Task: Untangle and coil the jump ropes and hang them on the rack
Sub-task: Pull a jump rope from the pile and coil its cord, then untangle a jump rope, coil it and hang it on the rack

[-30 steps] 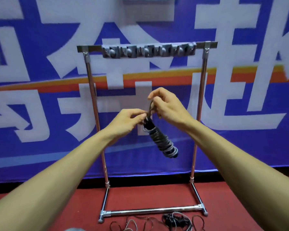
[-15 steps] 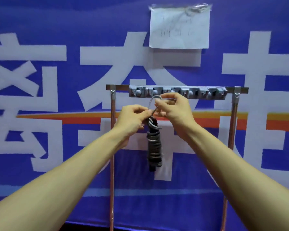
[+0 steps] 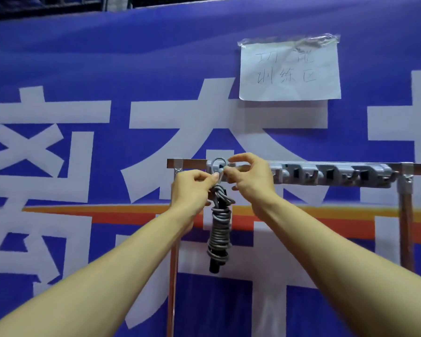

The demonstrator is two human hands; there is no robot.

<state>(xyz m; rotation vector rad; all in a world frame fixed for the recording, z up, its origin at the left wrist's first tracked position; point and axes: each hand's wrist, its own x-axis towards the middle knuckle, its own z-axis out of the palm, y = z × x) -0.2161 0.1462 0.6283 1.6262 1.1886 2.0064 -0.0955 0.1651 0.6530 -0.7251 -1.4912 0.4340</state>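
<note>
left hand (image 3: 192, 188) fingers pinch jump rope (image 3: 219, 229) | right hand (image 3: 252, 180) fingers pinch its top loop at rack (image 3: 195, 163) left end | bundle hangs free below fingers

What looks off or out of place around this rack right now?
Nothing serious. The paper on the banner is creased, stuck up with crumpled tape along its top edge. The coiled rope is slightly untidy: one turn bulges out near its top. The rack looks undamaged.

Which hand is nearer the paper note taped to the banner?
Right. The right hand is below the paper note, slightly left; the left hand sits lower and farther left.
</note>
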